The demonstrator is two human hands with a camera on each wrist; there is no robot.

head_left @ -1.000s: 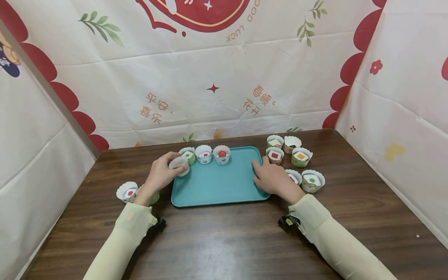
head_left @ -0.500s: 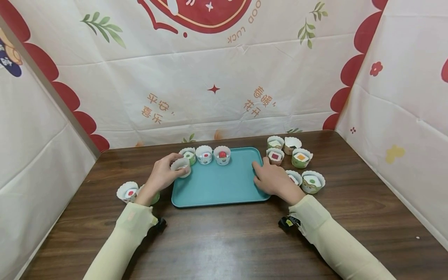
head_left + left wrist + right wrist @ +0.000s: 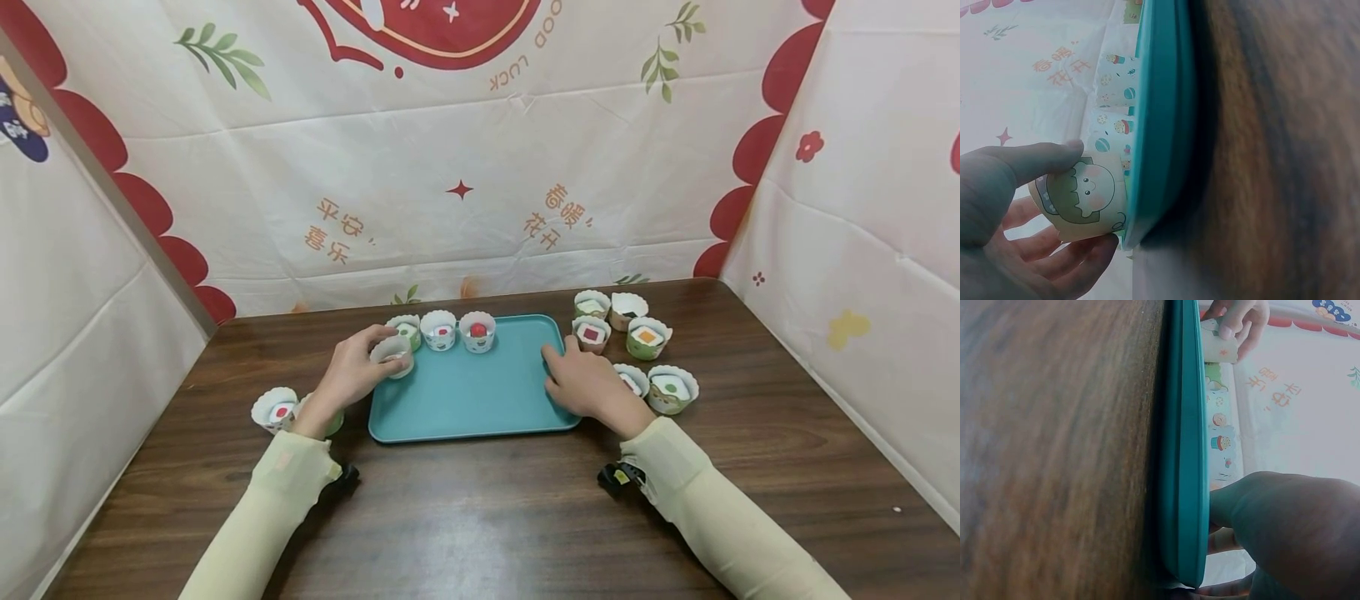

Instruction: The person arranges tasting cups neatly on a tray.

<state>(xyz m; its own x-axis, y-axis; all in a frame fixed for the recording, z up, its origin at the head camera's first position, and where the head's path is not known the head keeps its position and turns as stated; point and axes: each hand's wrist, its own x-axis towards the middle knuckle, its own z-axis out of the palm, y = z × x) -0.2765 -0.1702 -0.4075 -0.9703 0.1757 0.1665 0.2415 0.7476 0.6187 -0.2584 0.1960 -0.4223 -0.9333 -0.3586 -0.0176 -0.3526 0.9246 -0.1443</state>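
My left hand [image 3: 351,367] pinches a scalloped paper cupcake cup [image 3: 392,357] at the left end of the teal tray [image 3: 472,400]. In the left wrist view a cartoon face decorates this cup [image 3: 1088,194], with thumb and fingers on its sides and its base at the tray. Along the tray's back stand a green cup [image 3: 406,332], a patterned cup [image 3: 438,332] and a cup with a red piece [image 3: 477,333]. My right hand [image 3: 588,379] holds the tray's right rim; its outer fingers are partly hidden.
Right of the tray, several filled cups stand on the brown table [image 3: 465,517], including one with an orange-topped piece [image 3: 647,337] and one with a green dot [image 3: 671,387]. On the left, a red-dotted cup [image 3: 275,409] stands beside a green cup partly behind my left wrist.
The cup in my left hand has shifted slightly right and back, close to the row on the tray. My right hand stays at the tray's rim.
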